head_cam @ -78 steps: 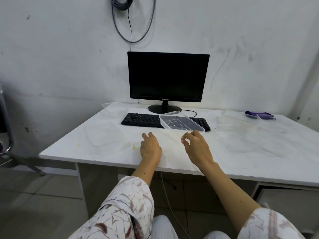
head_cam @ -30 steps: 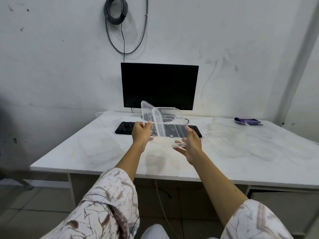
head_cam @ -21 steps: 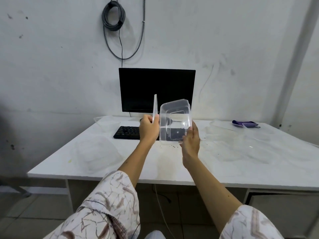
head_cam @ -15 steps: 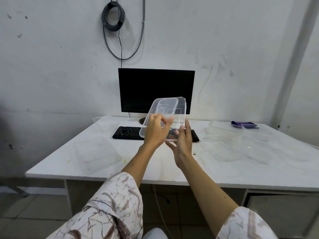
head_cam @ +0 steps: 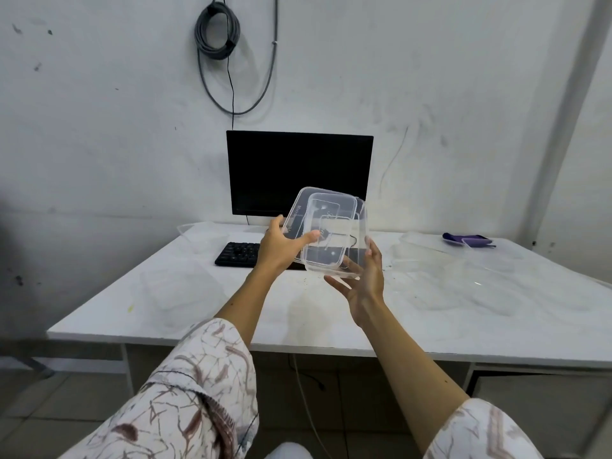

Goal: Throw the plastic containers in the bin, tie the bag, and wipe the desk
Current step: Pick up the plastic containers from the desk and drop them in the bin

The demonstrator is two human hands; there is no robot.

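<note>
We see a white desk (head_cam: 331,332) with a black monitor (head_cam: 299,172) and keyboard (head_cam: 236,255) far centre, clear plastic containers (head_cam: 427,251) scattered left and right, and a purple cloth (head_cam: 458,238) far right.

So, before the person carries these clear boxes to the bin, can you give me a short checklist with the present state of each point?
1. Left hand grips the lid: ok.
2. Right hand supports the clear container from below: ok, though its fingers look fairly open.
3. Lid and container clear of the keyboard and monitor: ok, both are lifted above the desk.
4. Bin and bag located: cannot tell, neither is in view.
5. All containers collected: not ok, more clear containers remain on the desk.
6. Desk wiped: not ok, crumbs and stains show.
</note>
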